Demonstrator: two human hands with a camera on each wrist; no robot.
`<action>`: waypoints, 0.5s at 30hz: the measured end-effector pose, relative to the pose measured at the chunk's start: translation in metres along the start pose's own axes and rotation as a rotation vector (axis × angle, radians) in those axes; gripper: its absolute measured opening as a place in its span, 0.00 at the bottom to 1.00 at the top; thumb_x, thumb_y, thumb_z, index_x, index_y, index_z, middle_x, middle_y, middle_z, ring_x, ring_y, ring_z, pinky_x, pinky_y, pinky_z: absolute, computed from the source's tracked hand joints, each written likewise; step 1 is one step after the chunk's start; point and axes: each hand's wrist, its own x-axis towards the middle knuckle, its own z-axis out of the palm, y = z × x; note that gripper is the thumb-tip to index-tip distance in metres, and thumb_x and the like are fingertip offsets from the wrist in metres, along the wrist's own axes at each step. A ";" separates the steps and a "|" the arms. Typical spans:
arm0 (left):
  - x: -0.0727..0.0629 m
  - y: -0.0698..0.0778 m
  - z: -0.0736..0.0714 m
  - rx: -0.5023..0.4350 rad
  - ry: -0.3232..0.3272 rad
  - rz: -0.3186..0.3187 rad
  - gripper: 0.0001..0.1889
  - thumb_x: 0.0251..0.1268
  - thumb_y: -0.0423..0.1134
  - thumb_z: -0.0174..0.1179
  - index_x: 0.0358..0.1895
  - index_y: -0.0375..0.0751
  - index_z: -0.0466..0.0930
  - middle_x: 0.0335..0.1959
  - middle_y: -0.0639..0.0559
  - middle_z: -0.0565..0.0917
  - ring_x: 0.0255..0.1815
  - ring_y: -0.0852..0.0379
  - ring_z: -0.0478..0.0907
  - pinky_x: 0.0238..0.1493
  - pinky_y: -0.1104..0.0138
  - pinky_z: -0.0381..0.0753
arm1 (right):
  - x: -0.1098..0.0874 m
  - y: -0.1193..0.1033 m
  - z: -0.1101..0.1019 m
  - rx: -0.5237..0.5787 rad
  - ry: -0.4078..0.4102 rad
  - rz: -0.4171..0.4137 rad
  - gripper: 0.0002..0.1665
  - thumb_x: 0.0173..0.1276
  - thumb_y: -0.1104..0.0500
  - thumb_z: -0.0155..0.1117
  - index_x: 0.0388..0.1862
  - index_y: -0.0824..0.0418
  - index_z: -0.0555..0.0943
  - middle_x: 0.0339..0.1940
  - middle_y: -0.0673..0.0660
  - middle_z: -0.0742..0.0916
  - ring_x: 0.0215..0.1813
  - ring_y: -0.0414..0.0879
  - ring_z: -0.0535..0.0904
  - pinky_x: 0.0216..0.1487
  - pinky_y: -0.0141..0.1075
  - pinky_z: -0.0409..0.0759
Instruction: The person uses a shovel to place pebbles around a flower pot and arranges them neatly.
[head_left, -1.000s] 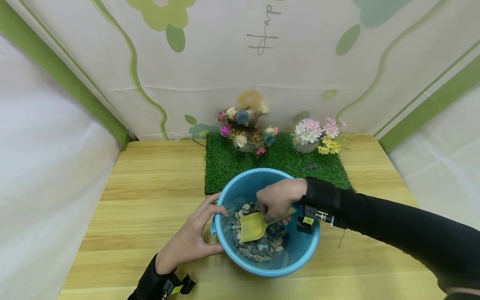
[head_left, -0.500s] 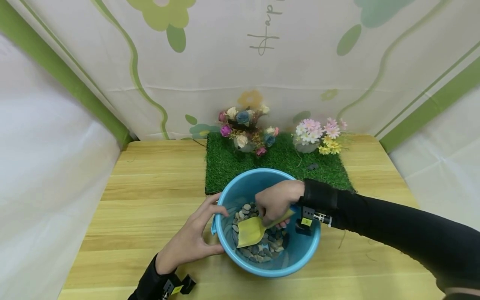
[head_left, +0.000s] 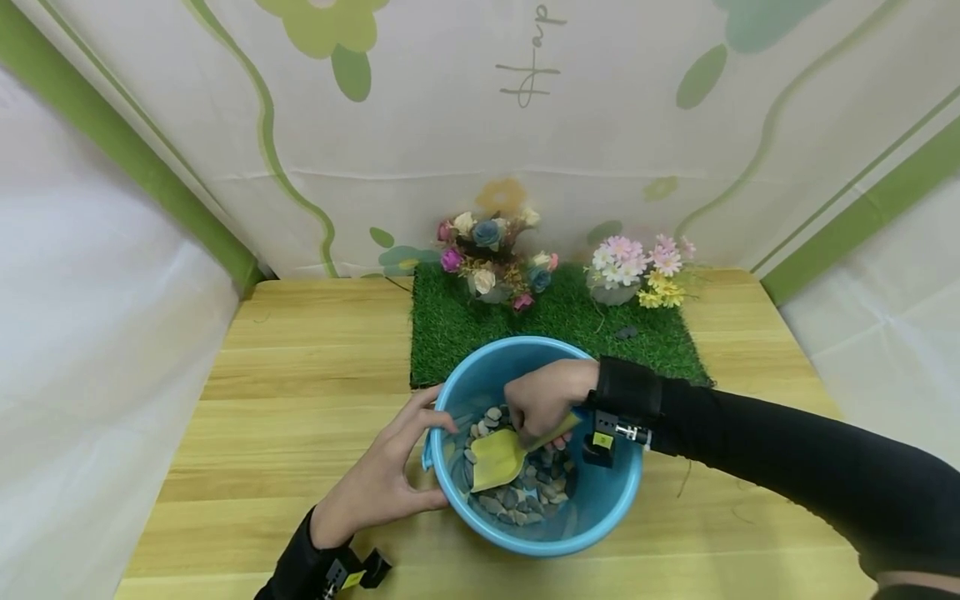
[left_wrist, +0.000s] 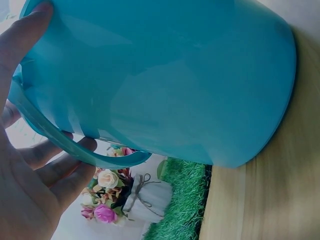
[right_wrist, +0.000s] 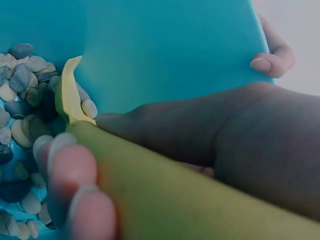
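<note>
A blue plastic bucket (head_left: 537,547) stands on the wooden table with grey and pale pebbles (head_left: 514,502) over its bottom. My right hand (head_left: 543,398) reaches down inside and grips the handle of a yellow toy shovel (head_left: 497,462). Its blade lies low among the stones, pointing to the bucket's left wall. In the right wrist view a small pale pebble (right_wrist: 90,108) shows at the blade. My left hand (head_left: 386,475) holds the bucket's left side, with fingers bent over the rim and the thumb against the outer wall. The bucket's handle (left_wrist: 80,152) hangs by the left fingers.
Behind the bucket lies a green artificial grass mat (head_left: 442,342). On it stand a pot of mixed roses (head_left: 487,258) and a pot of pink, white and yellow flowers (head_left: 626,271). A small dark stone (head_left: 626,332) lies on the mat. A patterned curtain (head_left: 420,117) closes off the back.
My right hand and the yellow shovel have shifted a little to the left inside the bucket, the blade nearing the left wall. The left hand keeps its place on the rim.
</note>
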 end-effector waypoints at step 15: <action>0.002 0.000 0.000 0.002 0.000 -0.007 0.34 0.49 0.37 0.81 0.59 0.46 0.70 0.76 0.41 0.60 0.74 0.40 0.61 0.65 0.48 0.75 | 0.002 -0.009 -0.003 -0.081 -0.006 0.045 0.28 0.76 0.61 0.61 0.11 0.55 0.76 0.11 0.51 0.79 0.16 0.41 0.75 0.19 0.27 0.70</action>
